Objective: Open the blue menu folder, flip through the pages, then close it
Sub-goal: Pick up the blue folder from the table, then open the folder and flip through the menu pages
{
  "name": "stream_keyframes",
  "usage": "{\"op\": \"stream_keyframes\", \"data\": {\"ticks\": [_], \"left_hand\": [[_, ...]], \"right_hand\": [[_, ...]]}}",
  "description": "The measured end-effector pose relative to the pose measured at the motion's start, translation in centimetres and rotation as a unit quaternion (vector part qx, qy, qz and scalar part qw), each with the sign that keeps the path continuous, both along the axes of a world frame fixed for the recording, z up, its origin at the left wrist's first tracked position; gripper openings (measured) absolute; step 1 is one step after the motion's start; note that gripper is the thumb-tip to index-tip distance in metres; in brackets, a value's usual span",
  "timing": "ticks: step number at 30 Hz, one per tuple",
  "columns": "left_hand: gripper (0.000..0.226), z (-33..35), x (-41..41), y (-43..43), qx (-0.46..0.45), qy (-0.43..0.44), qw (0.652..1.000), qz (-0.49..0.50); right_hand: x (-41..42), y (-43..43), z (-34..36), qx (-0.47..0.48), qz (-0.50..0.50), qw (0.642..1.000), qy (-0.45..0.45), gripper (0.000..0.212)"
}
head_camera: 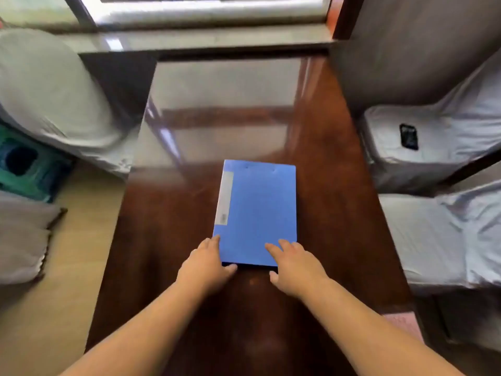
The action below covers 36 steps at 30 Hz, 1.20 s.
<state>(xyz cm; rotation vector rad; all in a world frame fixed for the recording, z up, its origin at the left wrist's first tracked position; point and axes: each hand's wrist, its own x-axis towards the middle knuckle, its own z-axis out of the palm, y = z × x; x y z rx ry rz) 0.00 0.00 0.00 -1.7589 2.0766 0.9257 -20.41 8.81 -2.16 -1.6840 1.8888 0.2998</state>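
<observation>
Blue menu folder [257, 213] lies shut, flat on the wooden table [325, 213], spine w/ label at 9 o'clock. Left hand [206, 265] open, steadying the 7 o'clock corner; right hand [294, 267] open, fingers flat on cover near 5 o'clock, prob to lift the free edge

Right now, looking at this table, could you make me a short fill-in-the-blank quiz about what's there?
1. The blue menu folder lies flat on the wooden table with its cover ____.
2. The pale label strip runs along the folder's ____ edge.
3. The left hand and right hand both touch the folder's ____ end.
4. A dark phone lies on a covered ____ to the right.

Missing words: closed; left; near; chair
</observation>
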Motion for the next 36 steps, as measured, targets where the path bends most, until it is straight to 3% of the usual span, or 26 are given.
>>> {"op": "stream_keyframes", "data": {"ticks": [3, 7, 12, 15, 17, 18, 21, 23, 25, 28, 30, 36], "left_hand": [[0.088, -2.5, -0.6, -0.8, 0.036, 0.102, 0.981, 0.158], [0.098, -3.8, -1.2, -2.1, 0.056, 0.115, 0.96, 0.248], [0.032, -2.1, -2.6, -2.8, 0.066, 0.15, 0.962, 0.22], [0.029, 1.9, -3.4, -2.9, 0.041, 0.226, 0.948, 0.219], [0.029, 5.4, -3.5, -3.0, 0.035, 0.289, 0.929, 0.227], [0.028, 7.2, -3.4, -3.2, 0.039, 0.33, 0.914, 0.232], [0.028, 13.2, -3.1, -4.0, 0.067, 0.443, 0.859, 0.248], [0.034, 17.3, -3.1, -4.7, 0.051, 0.498, 0.835, 0.23], [0.058, 21.2, -3.2, -5.1, -0.039, 0.504, 0.845, 0.177], [0.117, 26.0, -3.2, -5.3, -0.249, 0.362, 0.897, 0.057], [0.142, 28.3, -2.9, -4.7, -0.276, 0.28, 0.919, 0.014], [0.147, 30.8, -1.6, -3.4, -0.31, 0.259, 0.914, -0.012]], "right_hand": [[-0.2, 0.7, -2.5, 0.035, -0.006, 0.999, -0.002, 0.078], [0.0, 1.9, -4.0, 0.027, -0.018, 0.999, -0.002, 0.074], [-1.2, 2.2, -2.4, 0.015, -0.065, 0.997, -0.044, 0.07], [-3.3, 1.8, 0.4, -0.039, -0.196, 0.975, -0.1, 0.072], [-5.2, 1.0, 3.4, -0.09, -0.318, 0.929, -0.165, 0.068], [-6.2, 0.5, 5.1, -0.11, -0.38, 0.889, -0.231, 0.062], [-8.3, -1.1, 11.5, -0.133, -0.477, 0.716, -0.493, 0.038], [-9.0, -1.9, 16.4, -0.176, -0.445, 0.655, -0.585, 0.03], [-9.0, -2.7, 21.3, -0.225, -0.4, 0.636, -0.621, 0.029], [-8.2, -3.5, 27.2, -0.273, -0.351, 0.633, -0.633, 0.029], [-7.6, -3.6, 29.9, -0.301, -0.332, 0.644, -0.62, 0.028], [-7.2, -2.3, 33.4, -0.289, -0.304, 0.639, -0.644, 0.028]]}}
